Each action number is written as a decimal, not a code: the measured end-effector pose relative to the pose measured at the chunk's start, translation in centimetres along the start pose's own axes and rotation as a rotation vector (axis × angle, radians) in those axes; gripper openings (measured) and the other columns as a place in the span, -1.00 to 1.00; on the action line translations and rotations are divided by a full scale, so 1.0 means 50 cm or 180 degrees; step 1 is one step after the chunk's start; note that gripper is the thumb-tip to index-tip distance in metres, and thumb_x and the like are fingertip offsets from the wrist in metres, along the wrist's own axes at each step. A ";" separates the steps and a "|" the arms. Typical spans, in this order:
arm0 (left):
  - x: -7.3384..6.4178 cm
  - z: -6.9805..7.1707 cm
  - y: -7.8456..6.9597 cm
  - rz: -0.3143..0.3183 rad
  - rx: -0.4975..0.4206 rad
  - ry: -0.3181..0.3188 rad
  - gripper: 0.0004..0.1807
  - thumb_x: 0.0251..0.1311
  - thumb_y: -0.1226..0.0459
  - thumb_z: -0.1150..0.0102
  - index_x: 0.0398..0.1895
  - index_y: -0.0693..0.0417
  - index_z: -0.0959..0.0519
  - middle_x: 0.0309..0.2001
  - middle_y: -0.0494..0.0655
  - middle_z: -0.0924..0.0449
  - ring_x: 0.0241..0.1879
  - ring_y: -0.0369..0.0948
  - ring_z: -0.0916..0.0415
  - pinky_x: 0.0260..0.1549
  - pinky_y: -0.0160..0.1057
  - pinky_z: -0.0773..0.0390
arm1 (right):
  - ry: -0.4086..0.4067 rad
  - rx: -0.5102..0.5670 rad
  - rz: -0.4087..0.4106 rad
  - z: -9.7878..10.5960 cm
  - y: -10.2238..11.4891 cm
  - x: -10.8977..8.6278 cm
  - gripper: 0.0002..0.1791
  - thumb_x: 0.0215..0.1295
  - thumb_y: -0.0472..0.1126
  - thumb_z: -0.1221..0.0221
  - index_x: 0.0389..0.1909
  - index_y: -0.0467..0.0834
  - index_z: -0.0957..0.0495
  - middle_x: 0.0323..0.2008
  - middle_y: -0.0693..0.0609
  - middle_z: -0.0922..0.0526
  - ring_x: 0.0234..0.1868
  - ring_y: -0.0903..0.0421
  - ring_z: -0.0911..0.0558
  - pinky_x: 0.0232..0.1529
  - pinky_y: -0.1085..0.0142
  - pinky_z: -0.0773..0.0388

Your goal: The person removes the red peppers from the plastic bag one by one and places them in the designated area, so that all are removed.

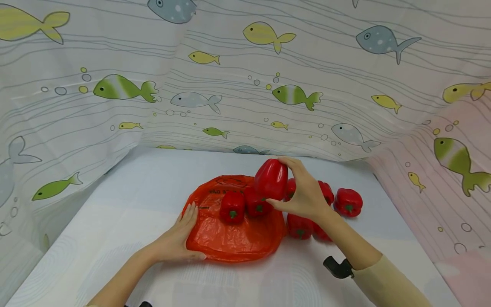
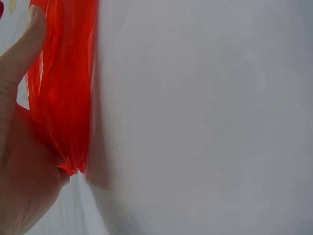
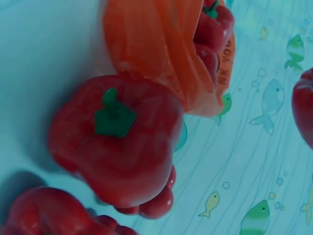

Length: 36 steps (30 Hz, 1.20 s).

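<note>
My right hand (image 1: 307,194) pinches a red bell pepper (image 1: 271,179) between thumb and fingers, holding it above the right side of an open orange-red plastic bag (image 1: 234,241). Two more bell peppers lie in the bag: one with a green stem near its middle (image 1: 232,207), the other (image 1: 256,204) partly behind the held one. My left hand (image 1: 178,238) rests along the bag's left rim, fingers and thumb extended. In the left wrist view, the thumb (image 2: 24,49) lies against the bag's side (image 2: 68,88). At the right wrist view's edge, part of a pepper (image 3: 305,107) shows.
Several red bell peppers stand right of the bag, among them one at the far right (image 1: 348,202) and one touching or close to the bag (image 1: 300,226). My right forearm partly covers this group. Fish-print curtains (image 1: 238,85) surround the white table (image 1: 126,192).
</note>
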State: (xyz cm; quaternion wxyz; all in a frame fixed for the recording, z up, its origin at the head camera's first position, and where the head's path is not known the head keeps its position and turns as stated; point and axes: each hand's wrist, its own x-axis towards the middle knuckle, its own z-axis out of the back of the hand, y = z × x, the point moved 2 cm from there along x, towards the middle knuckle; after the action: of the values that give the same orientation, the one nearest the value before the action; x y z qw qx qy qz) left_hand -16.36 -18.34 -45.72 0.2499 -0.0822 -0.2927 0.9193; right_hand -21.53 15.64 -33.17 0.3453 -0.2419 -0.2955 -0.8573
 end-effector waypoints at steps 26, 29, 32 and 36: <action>0.003 -0.004 0.014 0.0056 -0.0020 0.0039 0.42 -0.18 -0.29 -0.37 0.47 0.42 0.19 0.51 0.25 0.39 0.48 0.15 0.43 0.33 0.27 0.17 | -0.0169 -0.0432 -0.0418 0.125 -0.065 -0.144 0.12 -0.40 -0.22 -0.57 0.32 -0.24 -0.23 0.16 -0.11 -0.42 0.05 0.00 -0.46 -0.33 -0.01 -0.66; 0.002 -0.002 0.013 0.0022 -0.0020 0.0017 0.41 -0.17 -0.28 -0.38 0.46 0.43 0.18 0.51 0.28 0.38 0.47 0.17 0.43 0.32 0.29 0.18 | -0.0172 -0.0468 -0.0495 0.135 -0.069 -0.161 0.13 -0.41 -0.24 -0.57 0.32 -0.26 -0.23 0.16 -0.12 -0.42 0.09 -0.03 -0.46 -0.30 -0.07 -0.65; 0.002 -0.001 0.012 0.0007 -0.0009 0.0007 0.41 -0.17 -0.28 -0.38 0.46 0.44 0.18 0.50 0.29 0.37 0.47 0.18 0.42 0.32 0.29 0.18 | -0.0172 -0.0569 -0.0567 0.146 -0.076 -0.176 0.15 -0.44 -0.23 -0.58 0.32 -0.26 -0.23 0.16 -0.11 -0.42 0.10 0.01 -0.45 -0.26 0.06 -0.66; 0.005 0.000 0.012 0.0023 0.0015 0.0036 0.41 -0.16 -0.30 -0.36 0.47 0.43 0.19 0.50 0.29 0.37 0.47 0.18 0.41 0.32 0.28 0.16 | -0.0203 -0.0668 -0.0613 0.164 -0.085 -0.193 0.19 -0.50 -0.23 -0.60 0.33 -0.26 -0.23 0.17 -0.11 -0.42 0.11 0.05 -0.43 -0.11 0.49 -0.52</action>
State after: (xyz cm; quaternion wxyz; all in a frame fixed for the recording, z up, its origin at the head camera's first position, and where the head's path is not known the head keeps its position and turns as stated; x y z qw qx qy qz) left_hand -16.83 -18.62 -46.07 0.2483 -0.0879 -0.2888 0.9204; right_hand -16.70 27.98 -34.79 0.2247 -0.2744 -0.2368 -0.9045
